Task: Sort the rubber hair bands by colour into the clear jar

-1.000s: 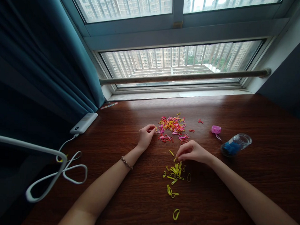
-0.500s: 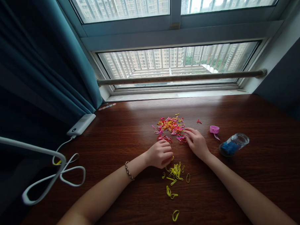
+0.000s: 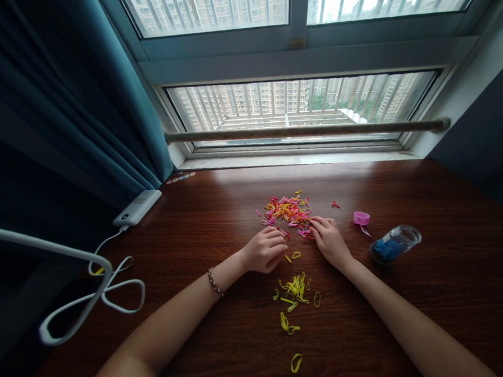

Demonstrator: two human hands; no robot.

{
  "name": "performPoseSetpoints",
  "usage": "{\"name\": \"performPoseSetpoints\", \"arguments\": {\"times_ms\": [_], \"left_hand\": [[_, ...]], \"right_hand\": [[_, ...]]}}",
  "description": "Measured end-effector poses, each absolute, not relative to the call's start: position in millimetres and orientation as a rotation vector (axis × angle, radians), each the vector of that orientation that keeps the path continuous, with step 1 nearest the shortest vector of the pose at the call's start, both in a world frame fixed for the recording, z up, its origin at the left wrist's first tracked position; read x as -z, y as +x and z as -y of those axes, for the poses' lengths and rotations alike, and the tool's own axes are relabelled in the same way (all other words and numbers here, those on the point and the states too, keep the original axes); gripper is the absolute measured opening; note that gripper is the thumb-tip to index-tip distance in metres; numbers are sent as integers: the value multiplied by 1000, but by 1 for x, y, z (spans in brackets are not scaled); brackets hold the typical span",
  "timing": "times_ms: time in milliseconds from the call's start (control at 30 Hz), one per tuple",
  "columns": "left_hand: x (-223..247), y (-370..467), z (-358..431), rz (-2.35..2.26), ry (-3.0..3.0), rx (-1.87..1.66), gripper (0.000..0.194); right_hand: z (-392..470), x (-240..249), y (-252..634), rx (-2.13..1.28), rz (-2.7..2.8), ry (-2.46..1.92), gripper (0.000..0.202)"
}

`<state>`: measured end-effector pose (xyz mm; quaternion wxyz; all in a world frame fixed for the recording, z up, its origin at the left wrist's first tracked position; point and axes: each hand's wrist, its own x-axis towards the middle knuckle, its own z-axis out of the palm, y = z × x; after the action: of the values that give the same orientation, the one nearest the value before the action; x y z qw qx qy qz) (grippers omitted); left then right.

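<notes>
A mixed pile of small pink, red, orange and yellow rubber bands lies on the dark wooden table. My left hand is just below the pile, its fingers curled in; whether anything is in them is hidden. Beside its fingertips lie two loose yellow rubber bands. At the pile's right edge, my right hand reaches in with its fingers stretched out and slightly apart, the tips touching the bands there. A separate group of yellow rubber bands lies nearer to me, with a few strays below it.
On the right, a clear glass jar with blue contents lies tilted, next to a pink ring-shaped item. A white power bank with a cable sits at the left by the blue curtain. The window sill borders the table's back.
My left hand has moved slightly up toward the pile. A yellow band that was by its fingers now lies on the table with another. My right hand has stayed nearly still.
</notes>
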<state>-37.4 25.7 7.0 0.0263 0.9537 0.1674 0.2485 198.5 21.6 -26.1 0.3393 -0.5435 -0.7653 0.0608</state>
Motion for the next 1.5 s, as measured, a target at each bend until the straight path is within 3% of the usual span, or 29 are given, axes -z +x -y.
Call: {"name": "performPoseSetpoints", "arguments": {"times_ms": [133, 267, 433, 767, 967, 1167, 1500], "left_hand": [[-5, -54, -54, -1128, 2850, -864, 26], [4, -63, -74, -1493, 2740, -599, 37], [11, -64, -78, -1468, 2709, -433, 37], [10, -64, -74, -1450, 2735, -571, 30], [16, -70, -78, -1328, 2655, -949, 16], [22, -77, -83, -1426, 2470, -1116, 6], [20, -77, -82, -1436, 2368, -1220, 19]], "right_hand": [[-20, 22, 199, -220, 1843, -1348, 26], [-17, 19, 197, -248, 1789, -1314, 25], [-15, 18, 195, -257, 1787, -1278, 24], [-7, 6, 192, -290, 1694, -1198, 21], [9, -11, 181, -622, 1708, -1050, 31], [22, -12, 168, -974, 2100, -758, 35], [5, 2, 181, -786, 1801, -1052, 38]]}}
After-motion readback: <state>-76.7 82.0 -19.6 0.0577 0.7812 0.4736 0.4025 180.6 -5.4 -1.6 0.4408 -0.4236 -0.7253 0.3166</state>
